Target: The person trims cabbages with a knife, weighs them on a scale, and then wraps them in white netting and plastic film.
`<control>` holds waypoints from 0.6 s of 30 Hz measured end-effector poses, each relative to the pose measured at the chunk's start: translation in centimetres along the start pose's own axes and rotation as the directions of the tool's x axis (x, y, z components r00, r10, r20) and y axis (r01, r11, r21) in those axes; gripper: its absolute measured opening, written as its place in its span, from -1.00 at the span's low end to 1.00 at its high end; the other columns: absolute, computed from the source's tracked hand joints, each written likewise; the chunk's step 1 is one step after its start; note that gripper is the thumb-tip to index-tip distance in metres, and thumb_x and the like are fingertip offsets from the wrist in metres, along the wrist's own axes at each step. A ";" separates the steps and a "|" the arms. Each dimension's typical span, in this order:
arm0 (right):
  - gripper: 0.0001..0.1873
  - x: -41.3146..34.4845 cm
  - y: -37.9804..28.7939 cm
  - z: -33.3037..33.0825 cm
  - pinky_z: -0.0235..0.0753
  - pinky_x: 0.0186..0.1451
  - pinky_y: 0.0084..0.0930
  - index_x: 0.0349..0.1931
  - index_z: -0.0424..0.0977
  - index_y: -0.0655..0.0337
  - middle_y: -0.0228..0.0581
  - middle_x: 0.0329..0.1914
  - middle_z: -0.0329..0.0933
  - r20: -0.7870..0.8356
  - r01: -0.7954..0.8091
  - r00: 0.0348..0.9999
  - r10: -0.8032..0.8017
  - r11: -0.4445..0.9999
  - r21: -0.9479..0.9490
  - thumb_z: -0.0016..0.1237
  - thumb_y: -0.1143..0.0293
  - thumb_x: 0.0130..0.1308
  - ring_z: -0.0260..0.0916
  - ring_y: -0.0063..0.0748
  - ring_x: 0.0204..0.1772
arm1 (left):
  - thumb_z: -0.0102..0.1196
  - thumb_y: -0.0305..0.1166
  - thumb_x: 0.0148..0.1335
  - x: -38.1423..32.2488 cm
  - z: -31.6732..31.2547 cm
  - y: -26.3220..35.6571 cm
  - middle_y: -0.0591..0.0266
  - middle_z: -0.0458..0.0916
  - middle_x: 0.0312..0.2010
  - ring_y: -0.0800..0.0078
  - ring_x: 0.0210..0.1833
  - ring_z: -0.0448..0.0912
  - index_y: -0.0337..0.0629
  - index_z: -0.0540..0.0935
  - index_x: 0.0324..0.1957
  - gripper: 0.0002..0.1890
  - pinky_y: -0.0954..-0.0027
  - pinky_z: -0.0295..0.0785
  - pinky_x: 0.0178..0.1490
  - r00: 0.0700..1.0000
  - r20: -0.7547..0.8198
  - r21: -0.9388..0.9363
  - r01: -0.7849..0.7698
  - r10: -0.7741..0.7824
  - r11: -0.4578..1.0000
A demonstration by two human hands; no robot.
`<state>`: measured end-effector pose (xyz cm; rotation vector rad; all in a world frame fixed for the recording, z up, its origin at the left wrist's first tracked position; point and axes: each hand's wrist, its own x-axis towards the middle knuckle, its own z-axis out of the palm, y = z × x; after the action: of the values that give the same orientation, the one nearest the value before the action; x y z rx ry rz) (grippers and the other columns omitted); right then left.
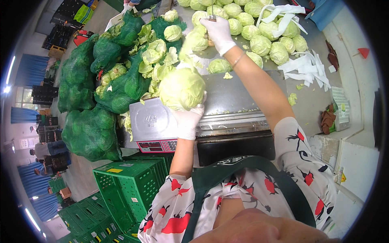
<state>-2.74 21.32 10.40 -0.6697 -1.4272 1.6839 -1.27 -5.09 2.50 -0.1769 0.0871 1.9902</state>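
My left hand [187,120], in a white glove, cups a round pale-green cabbage [182,88] from below and behind, above the flat metal pan of a weighing scale [149,117]. My right hand [219,32], gloved too, is closed around the handle of a knife [212,17]. The thin blade points away from me, towards the top of the view. A blurred strip of cabbage leaf [187,45] stands between the held cabbage and the right hand. Loose outer leaves [156,56] lie in a heap left of the held cabbage.
Many cabbages [260,45] cover the far side of the metal table. White strips [308,70] lie at the right. Green mesh sacks of cabbages [91,133] crowd the left, above green plastic crates [130,182]. Another person's gloved hand [126,8] shows at the top left.
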 end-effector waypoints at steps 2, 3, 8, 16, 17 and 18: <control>-0.73 0.8 0.4 0.4 0.43 -0.52 -0.50 -0.29 0.61 0.24 -0.35 -0.55 0.51 0.047 -0.056 0.997 0.056 0.998 -0.002 0.12 0.20 0.20 0.51 -0.52 -0.51 | 0.01 0.31 0.14 -0.1 0.5 0.4 0.23 0.33 0.33 0.14 0.31 0.35 0.09 0.29 0.35 -0.18 -0.10 0.41 0.22 0.997 0.080 0.026 0.007 -0.009 1.000; -0.68 0.4 0.5 1.1 0.43 -0.52 -0.50 -0.26 0.61 0.24 -0.33 -0.54 0.51 0.164 -0.102 0.980 0.110 0.993 -0.059 0.11 0.15 0.21 0.51 -0.51 -0.52 | 0.02 0.32 0.13 -0.4 0.8 1.1 0.21 0.32 0.33 0.12 0.31 0.35 0.08 0.29 0.35 -0.16 -0.09 0.41 0.22 0.998 0.054 0.058 -0.045 0.042 0.997; -0.41 -4.1 0.6 1.7 0.22 -0.75 -0.61 -0.35 0.51 0.20 -0.41 -0.70 0.39 0.378 -0.136 0.833 0.405 0.810 -0.570 0.06 -0.26 0.19 0.28 -0.63 -0.75 | 0.06 0.33 0.07 -0.5 1.9 3.9 0.14 0.27 0.35 0.09 0.36 0.29 0.04 0.23 0.39 -0.08 -0.07 0.36 0.28 0.927 0.005 0.475 -0.333 0.376 0.815; -0.54 -8.2 2.9 2.6 0.55 -0.27 -0.64 -0.11 0.54 0.41 -0.33 -0.45 0.59 0.588 -0.363 0.752 0.296 0.932 -0.005 0.08 0.09 0.31 0.52 -0.61 -0.41 | -0.10 0.33 0.26 0.2 3.1 6.0 0.07 0.21 0.41 0.10 0.42 0.24 -0.08 0.19 0.41 -0.13 0.01 0.15 0.45 0.956 -0.007 0.627 -0.225 0.294 0.746; -0.58 -7.8 3.9 2.7 0.58 -0.14 -0.64 -0.06 0.54 0.43 -0.28 -0.36 0.64 0.596 -0.320 0.780 0.189 0.940 0.121 0.08 0.18 0.33 0.56 -0.60 -0.30 | -0.12 0.33 0.27 0.3 3.0 6.2 0.07 0.22 0.40 0.11 0.42 0.25 -0.08 0.20 0.41 -0.14 0.01 0.15 0.45 0.964 -0.080 0.610 -0.153 0.252 0.778; -0.64 -7.3 4.1 2.4 0.48 0.12 -0.59 0.02 0.53 0.42 -0.20 -0.14 0.66 0.647 -0.321 0.726 0.233 0.947 0.018 0.06 0.33 0.34 0.54 -0.57 -0.06 | -0.09 0.31 0.28 0.3 2.3 6.3 0.09 0.27 0.38 0.15 0.41 0.26 -0.08 0.22 0.40 -0.16 0.01 0.17 0.44 0.976 -0.048 0.570 -0.148 0.213 0.808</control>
<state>-1.79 13.78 6.18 -0.2309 -1.7096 2.3789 -7.32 -7.12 4.59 0.1148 0.7859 2.0524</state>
